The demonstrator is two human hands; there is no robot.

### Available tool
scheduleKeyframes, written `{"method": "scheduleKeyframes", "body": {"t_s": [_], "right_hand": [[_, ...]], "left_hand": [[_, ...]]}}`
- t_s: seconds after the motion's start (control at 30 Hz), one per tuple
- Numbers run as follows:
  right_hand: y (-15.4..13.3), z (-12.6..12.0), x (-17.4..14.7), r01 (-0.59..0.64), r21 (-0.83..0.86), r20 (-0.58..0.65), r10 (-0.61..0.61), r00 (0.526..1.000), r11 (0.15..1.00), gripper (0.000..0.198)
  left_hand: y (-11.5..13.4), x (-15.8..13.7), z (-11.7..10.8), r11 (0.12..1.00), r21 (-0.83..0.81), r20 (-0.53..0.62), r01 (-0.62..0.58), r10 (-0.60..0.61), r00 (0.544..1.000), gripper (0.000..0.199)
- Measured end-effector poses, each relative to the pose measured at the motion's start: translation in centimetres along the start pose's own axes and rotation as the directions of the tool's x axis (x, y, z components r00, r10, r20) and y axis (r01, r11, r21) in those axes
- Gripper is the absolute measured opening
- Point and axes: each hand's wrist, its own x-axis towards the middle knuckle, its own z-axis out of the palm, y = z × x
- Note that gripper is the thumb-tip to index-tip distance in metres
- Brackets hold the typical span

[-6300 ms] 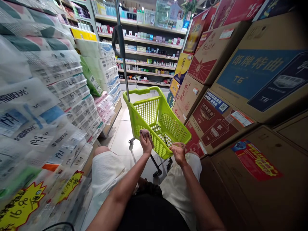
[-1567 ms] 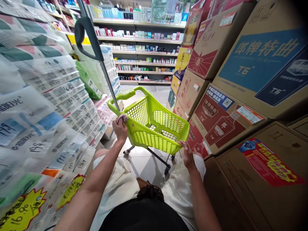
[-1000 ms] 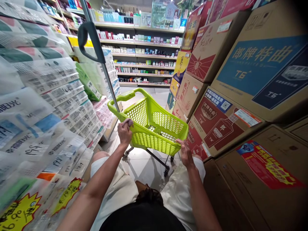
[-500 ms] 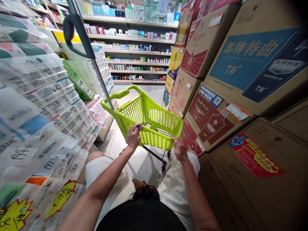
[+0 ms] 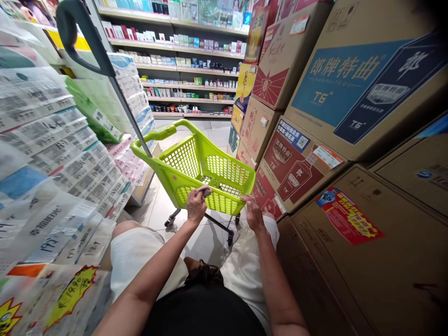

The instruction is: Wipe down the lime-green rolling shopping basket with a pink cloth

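Note:
A lime-green shopping cart (image 5: 224, 161) with perforated basket walls stands in front of my knees. My left hand (image 5: 196, 206) is closed around a small greyish-pink cloth (image 5: 205, 190), held at the near long rim of the basket. How firmly the cloth presses on the rim is hard to tell. At the basket's near right corner, my right hand (image 5: 252, 210) has its fingers hooked over the rim. The basket is bare inside, apart from its grid floor. A dark grey loop handle (image 5: 86, 42) on a metal pole rises at the cart's left end.
Stacked cartons (image 5: 345, 88) form a wall close on the right. Wrapped paper packs (image 5: 70, 154) with handwritten prices are piled along the left. Shelves (image 5: 196, 51) of small boxes and bottles cross the far end. Cart wheels (image 5: 230, 238) rest on the tiled floor.
The view has turned slightly right, so the cart and cartons sit further left. My left hand has slid the cloth rightward along the rim. My right hand stays at the corner.

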Motion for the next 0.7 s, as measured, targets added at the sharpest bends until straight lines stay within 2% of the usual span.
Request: {"method": "scheduleKeyframes", "body": {"t_s": [0.07, 0.17, 0.23, 0.37, 0.4, 0.53, 0.57, 0.63, 0.7], "right_hand": [[0.4, -0.5, 0.0, -0.021, 0.001, -0.059, 0.021, 0.998, 1.0, 0.063], [0.8, -0.9, 0.2, -0.055, 0.004, -0.108, 0.055, 0.993, 0.998, 0.068], [1.0, -0.9, 0.4, -0.067, 0.015, -0.108, 0.069, 0.992, 0.998, 0.071], [1.1, -0.7, 0.5, -0.099, 0.031, -0.089, 0.101, 0.991, 0.995, 0.074], [1.0, -0.7, 0.4, -0.106, 0.034, -0.079, 0.109, 0.991, 0.994, 0.075], [0.7, -0.4, -0.2, -0.137, 0.058, -0.034, 0.139, 0.99, 0.989, 0.077], [0.5, -0.3, -0.3, -0.149, 0.068, -0.031, 0.152, 0.988, 0.986, 0.077], [0.4, -0.3, -0.5, -0.169, 0.087, -0.024, 0.171, 0.985, 0.982, 0.08], [0.3, -0.4, -0.6, -0.177, 0.101, -0.014, 0.18, 0.984, 0.979, 0.082]], "left_hand": [[0.0, 0.3, 0.2, 0.991, -0.042, -0.119, 0.13, -0.134, 0.984, 0.039], [1.4, -0.1, 1.3, 0.98, -0.106, -0.161, 0.167, -0.183, 0.97, 0.039], [3.1, -1.2, 2.6, 0.983, -0.13, -0.122, 0.13, -0.146, 0.982, 0.037], [5.6, -3.3, 4.6, 0.984, -0.175, -0.01, -0.025, 0.024, 1.0, 0.032], [5.8, -3.4, 4.8, 0.982, -0.188, -0.018, -0.015, 0.011, 1.0, 0.031], [6.1, -3.4, 5.7, 0.964, -0.222, -0.128, 0.147, -0.178, 0.976, 0.036], [6.4, -3.6, 6.0, 0.965, -0.228, -0.105, 0.129, -0.156, 0.982, 0.038], [7.2, -4.7, 6.8, 0.968, -0.248, 0.049, -0.022, 0.036, 0.998, 0.039], [7.7, -6.0, 7.4, 0.943, -0.281, 0.21, -0.179, 0.242, 0.947, 0.036]]}}
